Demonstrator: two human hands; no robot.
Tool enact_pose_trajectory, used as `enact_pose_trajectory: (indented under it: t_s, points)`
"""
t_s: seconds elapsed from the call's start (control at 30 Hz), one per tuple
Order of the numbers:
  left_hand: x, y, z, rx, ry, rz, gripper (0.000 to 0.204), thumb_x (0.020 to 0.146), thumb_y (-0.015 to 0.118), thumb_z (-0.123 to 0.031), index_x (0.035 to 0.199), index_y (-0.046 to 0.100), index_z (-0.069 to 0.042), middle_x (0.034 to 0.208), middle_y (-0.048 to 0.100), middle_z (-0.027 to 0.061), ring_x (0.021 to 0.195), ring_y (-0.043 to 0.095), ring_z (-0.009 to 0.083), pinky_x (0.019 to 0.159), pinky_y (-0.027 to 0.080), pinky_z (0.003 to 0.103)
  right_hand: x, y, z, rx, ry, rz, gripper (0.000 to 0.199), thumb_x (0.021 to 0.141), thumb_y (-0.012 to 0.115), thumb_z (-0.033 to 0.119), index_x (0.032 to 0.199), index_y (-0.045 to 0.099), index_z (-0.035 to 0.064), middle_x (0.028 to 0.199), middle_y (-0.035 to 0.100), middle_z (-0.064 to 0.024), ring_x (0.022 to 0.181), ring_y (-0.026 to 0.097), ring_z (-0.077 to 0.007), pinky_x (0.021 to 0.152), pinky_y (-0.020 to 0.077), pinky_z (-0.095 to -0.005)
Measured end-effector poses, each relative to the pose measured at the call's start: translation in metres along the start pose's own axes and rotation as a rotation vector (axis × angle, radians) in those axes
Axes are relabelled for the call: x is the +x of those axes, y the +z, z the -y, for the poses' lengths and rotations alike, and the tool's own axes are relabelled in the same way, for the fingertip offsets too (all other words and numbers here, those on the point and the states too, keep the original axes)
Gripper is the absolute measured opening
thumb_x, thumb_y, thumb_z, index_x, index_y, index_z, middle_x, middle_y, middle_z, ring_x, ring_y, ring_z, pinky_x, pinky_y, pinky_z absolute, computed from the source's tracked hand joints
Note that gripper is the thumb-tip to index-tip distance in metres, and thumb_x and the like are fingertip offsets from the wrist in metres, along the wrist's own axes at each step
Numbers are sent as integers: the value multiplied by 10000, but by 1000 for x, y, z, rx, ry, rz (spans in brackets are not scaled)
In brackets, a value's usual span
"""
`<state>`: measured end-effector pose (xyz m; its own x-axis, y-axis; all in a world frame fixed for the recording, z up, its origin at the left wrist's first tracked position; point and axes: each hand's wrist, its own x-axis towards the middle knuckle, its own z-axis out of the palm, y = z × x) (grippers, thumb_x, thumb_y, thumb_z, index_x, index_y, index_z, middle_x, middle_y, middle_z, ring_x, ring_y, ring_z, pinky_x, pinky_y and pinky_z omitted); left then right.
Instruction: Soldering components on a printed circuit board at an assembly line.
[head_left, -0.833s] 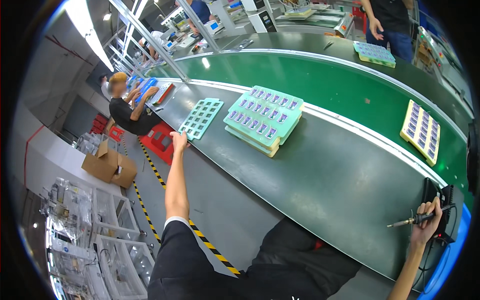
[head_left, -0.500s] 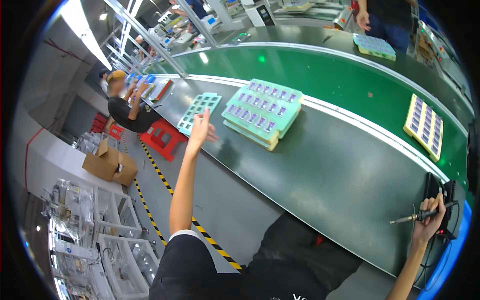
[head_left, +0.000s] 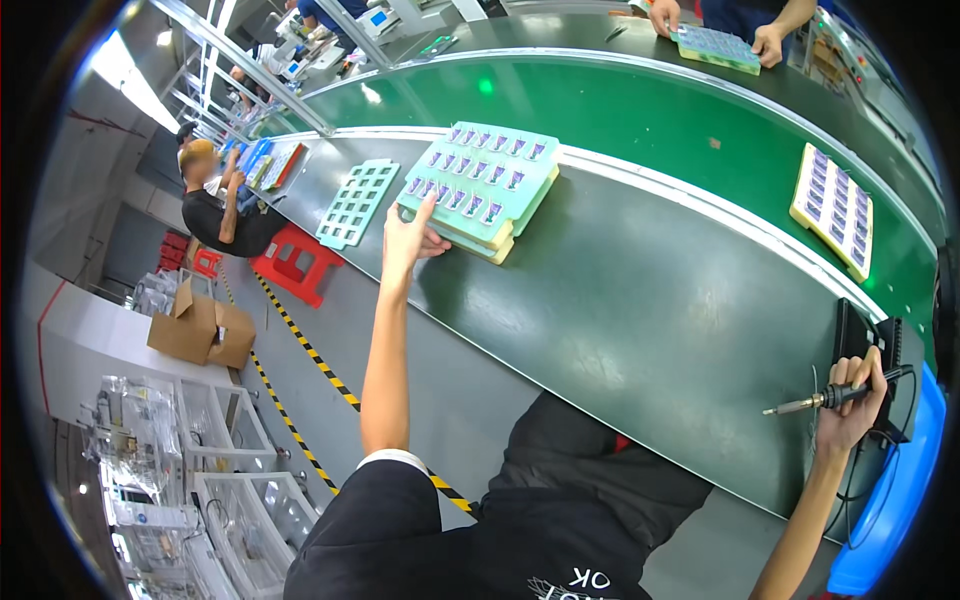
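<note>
boxes: two brown cardboard boxes [head_left: 200, 328] on the floor far left, matte, flaps open
stool: red plastic stool [head_left: 297, 262] by the yellow-black floor tape, a seated person [head_left: 222, 205] just behind it
empty tray: pale teal grid tray [head_left: 358, 201], thin, rows of square holes, flat on the dark green bench [head_left: 620, 310] left of the stack
left hand: left hand [head_left: 407, 237] stretched out, fingers spread loose, not gripping anything, fingertips touching the near-left edge of the stack
stack: teal trays [head_left: 480, 188] stacked up, yellowish foam layer at the bottom, top one full of small purple-ish parts in rows; sits on the bench's far-left part, right beside the belt's white edge
belt: smooth glossy green belt [head_left: 660, 110] curving along the far side
yellow tray: yellow-rimmed tray [head_left: 833, 208] with rows of parts, on the belt to the right
far tray: another teal tray [head_left: 715, 47] far off, someone else's two hands on it
iron: soldering iron [head_left: 825, 399], thin metal tip, dark handle, cord trailing off
right hand: right hand [head_left: 850, 400] clenched round the iron's handle, near right, over a black stand [head_left: 868, 350]
change: half a second back the left hand was at the gap between the empty tray and the stack; now it's on the stack's edge. right hand and iron look the same
</note>
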<state>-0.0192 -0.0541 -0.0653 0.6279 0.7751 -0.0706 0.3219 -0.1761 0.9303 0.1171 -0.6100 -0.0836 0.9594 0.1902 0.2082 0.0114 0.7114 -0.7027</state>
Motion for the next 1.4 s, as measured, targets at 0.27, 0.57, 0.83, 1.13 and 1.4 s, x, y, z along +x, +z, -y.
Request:
enact_pose_trajectory:
  t_s: [0.27, 0.57, 0.83, 1.13, 1.4]
  points:
    - [-5, 7, 19, -192, -17, 24, 591, 915, 509, -441, 1298, 258, -68, 1066, 568, 236, 779, 672, 312, 528, 559, 373, 32, -12, -8, 36, -20, 15, 267, 947, 428, 187, 711, 341, 100, 517, 293, 30, 432, 237, -43, 444, 225, -210]
    - [34, 42, 48, -766, 65, -47, 547, 968, 425, -363, 1365, 291, -11, 1257, 501, 123, 1083, 560, 233, 897, 481, 392, 77, -25, -26, 30, 13, -2, 261, 944, 444, 191, 721, 343, 98, 533, 312, 19, 432, 240, -47, 426, 222, -212]
    - [24, 59, 41, -768, 176, -164, 422, 999, 370, -300, 1290, 386, 6, 1228, 528, 107, 1073, 562, 195, 900, 478, 337, 87, -29, -27, 43, 17, 65, 254, 946, 442, 180, 728, 348, 89, 546, 322, 12, 431, 247, -50, 421, 230, -210]
    - [13, 47, 14, -674, 383, -140, 398, 986, 423, -220, 1321, 396, -6, 1206, 549, 72, 1045, 556, 134, 875, 459, 283, 119, -7, -37, 51, 55, 95, 232, 950, 428, 188, 754, 357, 86, 539, 359, 14, 405, 264, -48, 403, 230, -203]
    - [24, 58, -59, -399, 379, 360, 443, 961, 479, -208, 1349, 407, -5, 1212, 553, 45, 1058, 514, 90, 899, 404, 232, 123, 41, -25, 68, 57, 96, 242, 951, 426, 191, 741, 373, 82, 523, 355, 15, 400, 264, -46, 400, 232, -203]
